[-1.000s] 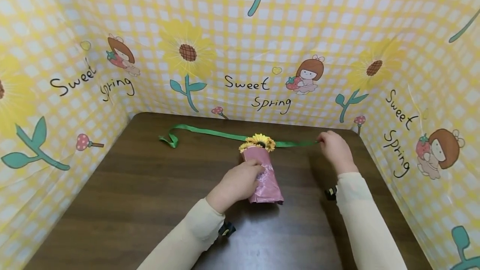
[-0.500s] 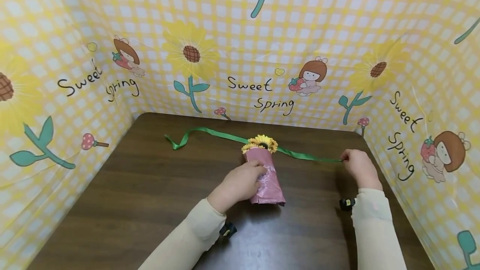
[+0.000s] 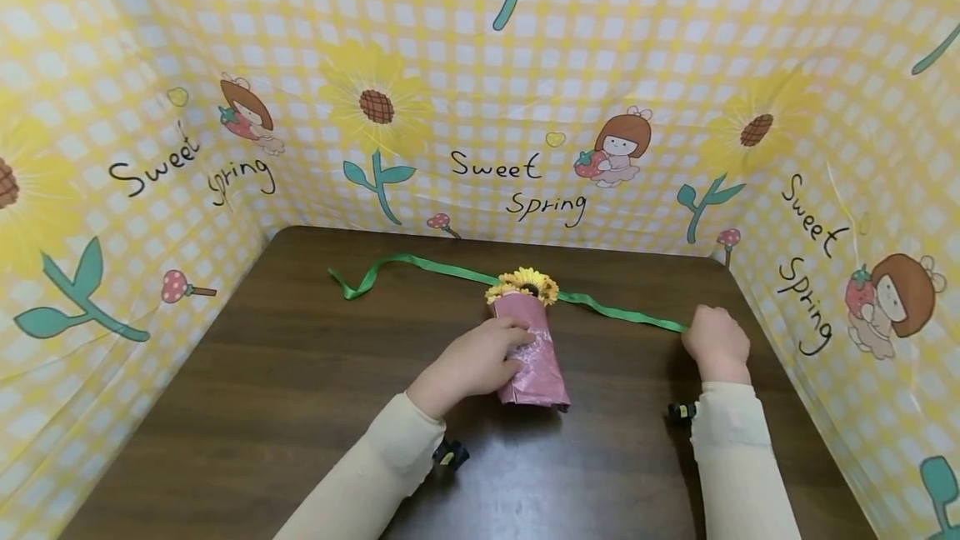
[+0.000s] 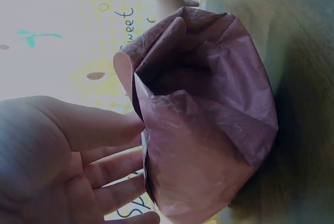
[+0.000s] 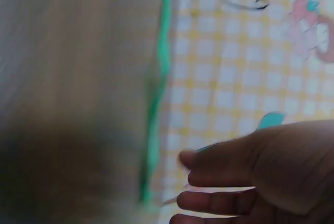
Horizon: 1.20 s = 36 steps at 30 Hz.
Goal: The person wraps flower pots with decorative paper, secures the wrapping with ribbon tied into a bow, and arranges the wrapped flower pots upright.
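Observation:
A small bouquet of yellow flowers [image 3: 529, 282] in a pink paper wrap [image 3: 542, 373] lies on the table, flowers toward the back. My left hand [image 3: 472, 361] rests on top of the wrap, its fingers fairly straight. In the left wrist view, the thumb and fingers touch the wrap [image 4: 203, 140] near its hollow open end; some fingertips are hidden behind the paper. A green ribbon [image 3: 450, 267] passes behind the flowers to both sides. My right hand [image 3: 716, 344] is beside its right end. The right wrist view has the ribbon [image 5: 163, 51] apart from the loosely extended fingers.
The dark wooden table [image 3: 247, 407] is enclosed at the back and sides by a yellow checked cloth [image 3: 480, 90] with printed flowers and words. The ribbon's left end curls near the back left. The right hand is close to the table's right edge.
My right hand has drawn the ribbon's right end toward the right and front, then let it go. The ribbon now slants down to the right. My left hand stays on the wrap.

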Each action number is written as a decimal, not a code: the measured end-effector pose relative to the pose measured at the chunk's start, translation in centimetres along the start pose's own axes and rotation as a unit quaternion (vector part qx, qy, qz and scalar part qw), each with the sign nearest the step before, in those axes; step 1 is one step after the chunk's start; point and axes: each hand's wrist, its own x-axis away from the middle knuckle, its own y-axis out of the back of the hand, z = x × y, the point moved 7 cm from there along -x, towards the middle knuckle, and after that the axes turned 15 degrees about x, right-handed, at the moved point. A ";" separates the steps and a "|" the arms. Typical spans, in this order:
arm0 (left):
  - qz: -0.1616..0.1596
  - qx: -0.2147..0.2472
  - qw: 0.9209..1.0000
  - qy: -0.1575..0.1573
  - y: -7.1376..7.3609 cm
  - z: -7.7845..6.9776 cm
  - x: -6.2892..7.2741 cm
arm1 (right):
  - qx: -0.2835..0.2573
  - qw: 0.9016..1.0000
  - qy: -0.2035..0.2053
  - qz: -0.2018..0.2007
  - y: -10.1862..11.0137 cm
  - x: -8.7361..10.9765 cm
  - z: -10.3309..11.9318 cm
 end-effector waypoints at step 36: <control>0.048 0.440 0.869 0.221 -2.5 9.0 -0.3 | -0.407 0.859 0.163 0.265 -3.2 6.9 20.5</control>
